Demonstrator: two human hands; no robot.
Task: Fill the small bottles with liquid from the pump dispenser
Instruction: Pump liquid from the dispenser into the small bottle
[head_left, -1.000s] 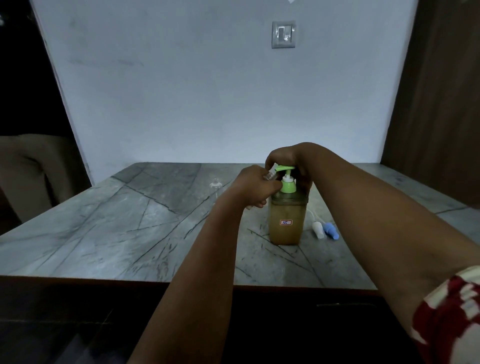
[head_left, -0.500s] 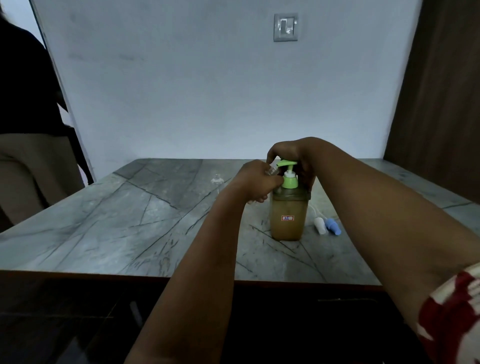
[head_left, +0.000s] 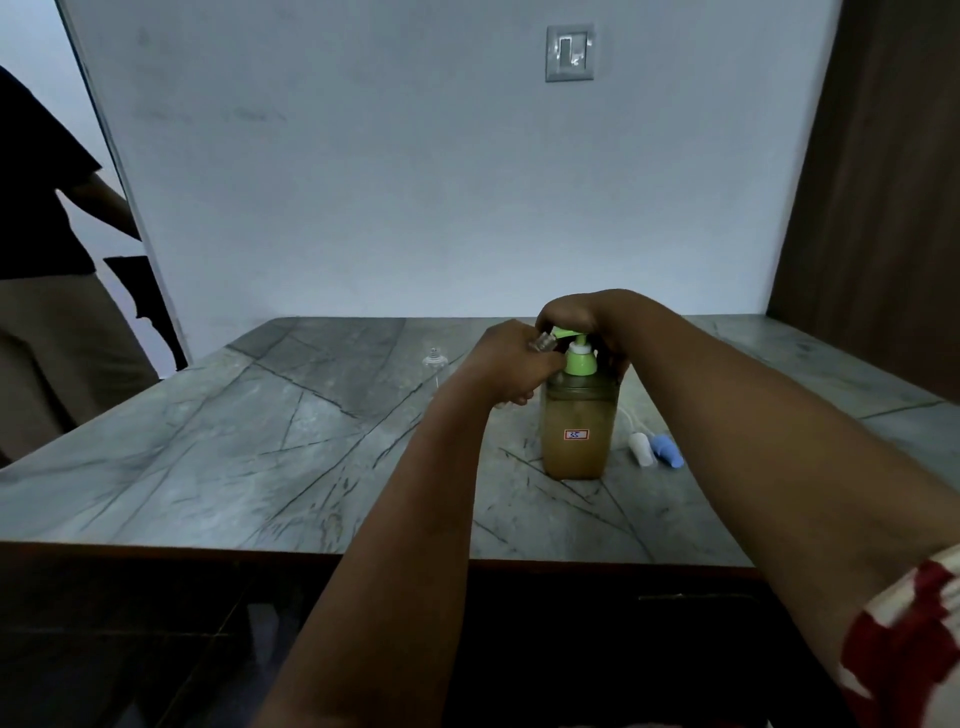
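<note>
Grey marble table (head_left: 218, 467): left hand (head_left: 511, 364) gripping small bottle (head_left: 544, 341) at nozzle, right hand (head_left: 582, 317) curled over pump dispenser (head_left: 576, 415); best pressed slowly, mouth aligned.

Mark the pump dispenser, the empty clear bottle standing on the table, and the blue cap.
pump dispenser (head_left: 575, 441), head view, on its amber body near the label.
empty clear bottle (head_left: 432, 364), head view, on its neck and shoulder.
blue cap (head_left: 667, 451), head view, on its side.

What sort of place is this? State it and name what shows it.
Probably a room in a home, not a lab or factory: a marble-patterned table against a plain painted wall with a light switch, and a dark wooden panel at the right.
</note>
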